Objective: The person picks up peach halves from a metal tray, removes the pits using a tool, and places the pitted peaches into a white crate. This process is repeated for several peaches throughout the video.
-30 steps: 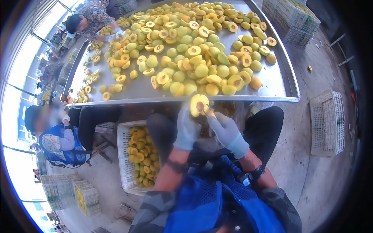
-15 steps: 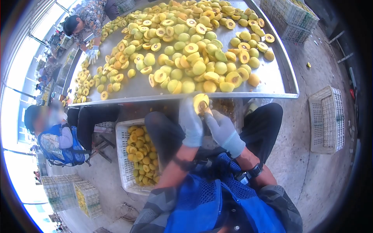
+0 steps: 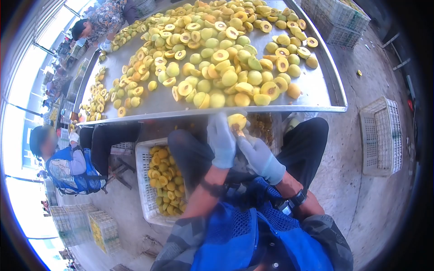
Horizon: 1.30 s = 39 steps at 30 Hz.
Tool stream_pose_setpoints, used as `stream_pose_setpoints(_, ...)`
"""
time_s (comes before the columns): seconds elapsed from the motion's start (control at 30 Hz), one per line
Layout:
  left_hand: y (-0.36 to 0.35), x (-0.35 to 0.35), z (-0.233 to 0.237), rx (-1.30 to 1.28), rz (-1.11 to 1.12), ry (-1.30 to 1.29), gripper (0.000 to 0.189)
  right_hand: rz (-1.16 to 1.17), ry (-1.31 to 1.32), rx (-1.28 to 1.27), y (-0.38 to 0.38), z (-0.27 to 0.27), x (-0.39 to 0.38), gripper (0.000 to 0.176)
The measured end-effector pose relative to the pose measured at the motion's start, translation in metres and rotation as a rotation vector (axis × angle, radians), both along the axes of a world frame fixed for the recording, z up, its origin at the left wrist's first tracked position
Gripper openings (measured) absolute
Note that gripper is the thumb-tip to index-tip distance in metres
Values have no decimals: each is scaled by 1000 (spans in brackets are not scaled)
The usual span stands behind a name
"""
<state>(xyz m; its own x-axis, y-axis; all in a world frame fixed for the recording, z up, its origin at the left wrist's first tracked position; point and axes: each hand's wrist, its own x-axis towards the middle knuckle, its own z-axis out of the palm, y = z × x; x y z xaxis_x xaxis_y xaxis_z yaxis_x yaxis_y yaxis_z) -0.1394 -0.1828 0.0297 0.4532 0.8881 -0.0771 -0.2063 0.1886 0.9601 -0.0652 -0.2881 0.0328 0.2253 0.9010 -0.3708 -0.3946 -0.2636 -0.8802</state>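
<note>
My left hand (image 3: 221, 142), in a pale glove, holds a yellow peach half (image 3: 236, 120) just below the front edge of the metal table. The fruit's brown centre faces down toward my right hand. My right hand (image 3: 261, 156), gloved as well, is closed, with its fingertips at the peach half's underside. A small brownish tip shows between them, but I cannot tell what the right hand grips. Beyond my hands, many peach halves (image 3: 220, 55) are heaped on the metal table (image 3: 312, 97), some cut side up with the brown stone showing.
A white crate (image 3: 143, 189) of peach halves stands left of my legs. Below the table, brown bits lie in a container (image 3: 263, 128). Another crate (image 3: 382, 137) is on the floor at right. A co-worker (image 3: 72, 165) sits at left; another person (image 3: 106, 20) leans over the table's far side.
The peach half has turned in my left hand, its cut face now tilted downward. My right hand stays close under it. The far person's arm has drawn back across the table.
</note>
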Motion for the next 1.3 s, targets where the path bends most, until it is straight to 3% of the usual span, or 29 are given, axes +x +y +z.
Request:
stream_pose_setpoints(0.17, 11, -2, -2, 142, -125, 18, 49, 131, 183, -19, -6, 8, 6, 46)
stream_pose_setpoints(0.27, 27, -5, -15, 418, -234, 28, 52, 219, 341, 1, -7, 1, 9, 50)
stream_pose_setpoints(0.37, 24, -4, -6, 314, -275, -80, 52, 276, 393, 0, -6, -4, 14, 51)
stream_pose_setpoints(0.47, 35, -6, -13, 227, -497, -32, 50, 276, 322, -34, -6, -3, 15, 52)
stream_pose_setpoints(0.53, 36, -6, -2, 597, -420, 150, 49, 283, 313, -52, -7, -5, 16, 52)
stream_pose_setpoints(0.6, 31, -9, 9, 572, -411, 286, 48, 314, 364, -46, -7, -9, 19, 51)
stream_pose_setpoints(0.67, 30, -12, 16, 163, -472, 365, 47, 333, 571, 29, -12, -21, 19, 51)
stream_pose_setpoints(0.77, 24, -14, 10, 274, -451, 120, 47, 452, 863, 109, -13, -51, 24, 49)
stream_pose_setpoints(0.87, 13, -8, 7, 120, -407, -144, 38, 481, 1043, 204, -7, -77, 22, 49)
stream_pose_setpoints(0.97, 21, -3, -11, -155, -312, -201, 22, 469, 1157, 289, -7, -76, 26, 51)
stream_pose_setpoints(1.0, 8, 0, -6, 325, -115, 128, 19, 470, 1194, 310, -9, -73, 27, 52)
stream_pose_setpoints(1.1, 37, -18, -50, 313, 63, 96, 36, 157, 911, 177, -9, -53, 28, 53)
stream_pose_setpoints(1.13, 43, -33, -42, 654, 161, 338, 31, 161, 665, 36, -10, -49, 33, 57)
stream_pose_setpoints(1.17, 51, -54, -31, 997, 259, 583, 26, 133, 610, 13, -9, -51, 35, 58)
stream_pose_setpoints(1.23, 72, -94, -13, 52, 294, -11, 22, 78, 500, -29, -6, -59, 38, 59)
stream_pose_setpoints(1.3, 99, -151, -12, 296, 432, 295, 27, 56, 285, -77, -2, -72, 37, 59)
